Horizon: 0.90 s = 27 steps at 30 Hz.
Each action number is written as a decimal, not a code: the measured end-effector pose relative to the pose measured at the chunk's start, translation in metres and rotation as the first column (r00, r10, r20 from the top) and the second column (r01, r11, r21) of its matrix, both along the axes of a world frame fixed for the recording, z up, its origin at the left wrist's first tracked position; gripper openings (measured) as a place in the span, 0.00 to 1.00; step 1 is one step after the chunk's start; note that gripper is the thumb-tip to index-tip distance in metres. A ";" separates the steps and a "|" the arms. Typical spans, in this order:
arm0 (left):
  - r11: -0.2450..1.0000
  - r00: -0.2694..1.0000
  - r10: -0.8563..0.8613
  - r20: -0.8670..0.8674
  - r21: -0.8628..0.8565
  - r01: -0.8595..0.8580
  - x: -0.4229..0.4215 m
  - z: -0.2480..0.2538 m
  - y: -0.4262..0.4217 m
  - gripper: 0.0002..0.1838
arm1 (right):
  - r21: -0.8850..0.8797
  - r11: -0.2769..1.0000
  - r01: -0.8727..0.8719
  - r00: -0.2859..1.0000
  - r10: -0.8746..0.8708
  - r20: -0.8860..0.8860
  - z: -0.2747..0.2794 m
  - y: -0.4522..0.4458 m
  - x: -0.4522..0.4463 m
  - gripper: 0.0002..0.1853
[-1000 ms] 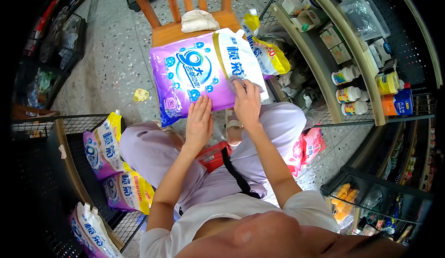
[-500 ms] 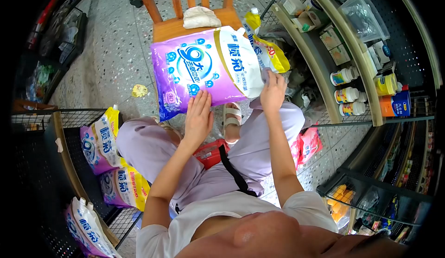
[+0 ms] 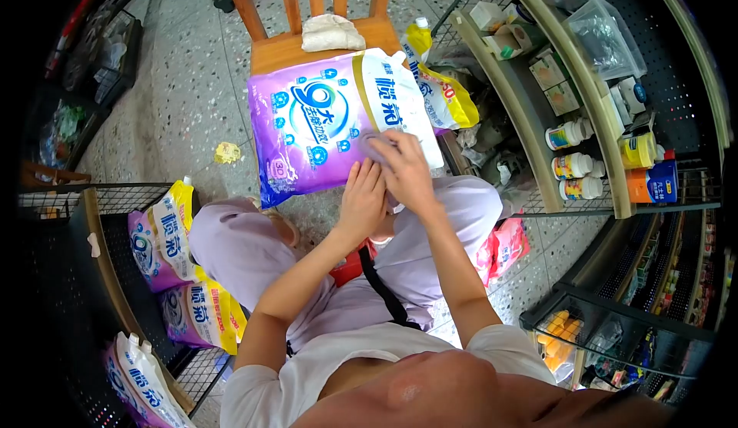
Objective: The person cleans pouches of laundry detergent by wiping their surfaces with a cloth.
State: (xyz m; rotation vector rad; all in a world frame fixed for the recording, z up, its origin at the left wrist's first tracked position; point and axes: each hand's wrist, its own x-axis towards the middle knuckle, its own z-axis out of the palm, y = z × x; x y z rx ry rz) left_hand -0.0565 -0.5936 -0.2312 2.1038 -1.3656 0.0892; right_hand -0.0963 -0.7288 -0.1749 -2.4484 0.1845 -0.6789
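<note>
A large purple and white laundry detergent bag (image 3: 300,105) lies flat on the wooden chair (image 3: 280,58), reaching over the seat's near edge. My right hand (image 3: 407,174) grips a greyish-purple cloth (image 3: 372,145) and presses it on the bag's lower right part. Close beside it, my left hand (image 3: 363,204) rests with outstretched fingers on the bag's near edge. A folded white cloth (image 3: 332,33) sits on the chair behind the bag.
More detergent bags (image 3: 201,305) stand on the left rack. A yellow-topped bag (image 3: 450,101) is right of the chair. Shelves (image 3: 511,90) on the right carry bottles (image 3: 573,165) and boxes. A red object (image 3: 350,268) is partly hidden between my legs; a pink package (image 3: 503,247) lies on the floor.
My right hand has moved left with the cloth, from the bag's right edge onto its purple part. My left hand has slid right, so both hands now meet.
</note>
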 end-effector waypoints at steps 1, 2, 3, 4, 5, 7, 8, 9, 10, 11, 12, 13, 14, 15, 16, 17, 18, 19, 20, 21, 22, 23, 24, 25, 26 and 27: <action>1.000 1.000 -0.008 -0.006 0.012 0.008 0.001 -0.007 0.001 0.27 | 0.011 0.998 -0.066 0.998 0.066 -0.020 -0.010 0.001 0.005 0.24; 1.000 1.000 -0.016 -0.013 0.026 0.016 0.002 -0.015 0.002 0.27 | 0.013 0.999 -0.048 0.999 0.049 -0.017 -0.019 0.000 0.009 0.23; 1.000 1.000 -0.012 0.008 0.021 0.012 0.004 -0.014 0.002 0.27 | 0.016 0.999 -0.029 0.999 0.030 -0.014 -0.022 0.000 0.013 0.23; 1.000 1.000 -0.008 0.028 0.014 0.008 0.004 -0.014 0.002 0.27 | 0.018 1.000 -0.010 1.000 0.010 -0.014 -0.025 0.000 0.017 0.23; 1.000 0.999 -0.005 0.047 0.007 0.004 0.004 -0.014 0.001 0.27 | 0.002 1.000 0.006 1.000 -0.006 -0.015 -0.027 -0.001 0.020 0.22; 1.000 0.998 0.007 0.061 0.015 -0.008 0.003 -0.013 0.000 0.26 | -0.017 0.999 0.033 0.999 -0.033 0.011 -0.030 -0.002 0.031 0.22; 1.000 0.998 0.010 0.069 0.017 -0.012 0.003 -0.014 -0.002 0.26 | -0.028 0.998 0.050 0.998 -0.049 0.025 -0.031 -0.004 0.037 0.22; 0.999 0.998 0.006 0.066 0.032 -0.008 0.003 -0.014 -0.002 0.26 | -0.038 0.997 0.064 0.998 -0.063 0.028 -0.031 -0.007 0.042 0.22; 0.999 0.998 0.003 0.063 0.049 -0.006 0.003 -0.013 -0.002 0.26 | -0.047 0.996 0.076 0.997 -0.075 0.032 -0.031 -0.008 0.048 0.21; 0.998 0.998 0.001 0.061 0.067 -0.005 0.004 -0.013 0.000 0.26 | -0.055 0.995 0.087 0.996 -0.085 0.037 -0.031 -0.010 0.053 0.21; 0.998 0.998 0.001 0.067 0.069 -0.006 0.004 -0.013 0.000 0.26 | -0.063 0.993 0.101 0.994 -0.098 0.051 -0.033 -0.011 0.060 0.21; 0.998 0.997 0.001 0.073 0.070 -0.006 0.004 -0.013 0.000 0.26 | -0.072 0.991 0.115 0.992 -0.110 0.065 -0.034 -0.014 0.066 0.21; 0.998 0.997 0.001 0.079 0.070 -0.006 0.004 -0.012 0.000 0.26 | -0.082 0.988 0.129 0.989 -0.122 0.079 -0.035 -0.016 0.073 0.21; 0.997 0.997 -0.004 0.083 0.082 -0.003 0.004 -0.013 0.000 0.26 | -0.099 0.983 0.152 0.986 -0.143 0.090 -0.035 -0.019 0.081 0.21; 0.996 0.996 -0.009 0.086 0.093 0.001 0.004 -0.013 0.000 0.25 | -0.107 0.980 0.165 0.984 -0.156 0.088 -0.036 -0.023 0.089 0.21; 0.995 0.996 -0.014 0.090 0.104 0.005 0.004 -0.013 0.000 0.25 | -0.116 0.977 0.178 0.982 -0.169 0.085 -0.037 -0.025 0.096 0.21; 0.995 0.996 -0.015 0.091 0.099 0.006 0.005 -0.012 0.001 0.26 | -0.124 0.974 0.191 0.980 -0.181 0.083 -0.038 -0.029 0.104 0.21; 0.995 0.996 -0.015 0.091 0.096 0.007 0.005 -0.010 0.001 0.26 | -0.125 0.972 0.199 0.978 -0.187 0.096 -0.039 -0.032 0.112 0.20; 0.996 0.996 -0.016 0.092 0.091 0.008 0.005 -0.008 0.001 0.26 | -0.134 0.969 0.210 0.976 -0.199 0.086 -0.040 -0.036 0.119 0.20; 0.996 0.994 -0.008 0.108 0.093 -0.002 0.005 -0.005 0.000 0.28 | -0.143 0.965 0.221 0.974 -0.212 0.075 -0.043 -0.039 0.125 0.20; 0.995 0.992 0.000 0.124 0.095 -0.011 0.005 -0.003 -0.001 0.29 | -0.153 0.961 0.233 0.972 -0.225 0.064 -0.045 -0.043 0.132 0.20; 0.995 0.990 0.007 0.140 0.097 -0.020 0.005 -0.002 -0.001 0.31 | -0.169 0.954 0.249 0.969 -0.244 0.048 -0.049 -0.048 0.139 0.19; 0.995 0.992 0.005 0.127 0.098 -0.017 0.005 -0.001 -0.001 0.31 | -0.177 0.951 0.254 0.967 -0.252 0.035 -0.049 -0.051 0.145 0.19; 0.995 0.994 0.003 0.113 0.100 -0.014 0.005 0.000 -0.001 0.31 | -0.184 0.948 0.259 0.966 -0.259 0.022 -0.048 -0.055 0.149 0.19; 0.995 0.995 0.001 0.099 0.102 -0.011 0.005 0.000 -0.001 0.32 | -0.191 0.946 0.264 0.964 -0.267 0.009 -0.048 -0.057 0.153 0.19; 0.995 0.995 -0.002 0.099 0.101 -0.008 0.006 0.000 -0.001 0.32 | -0.205 0.940 0.273 0.960 -0.279 0.003 -0.049 -0.061 0.157 0.19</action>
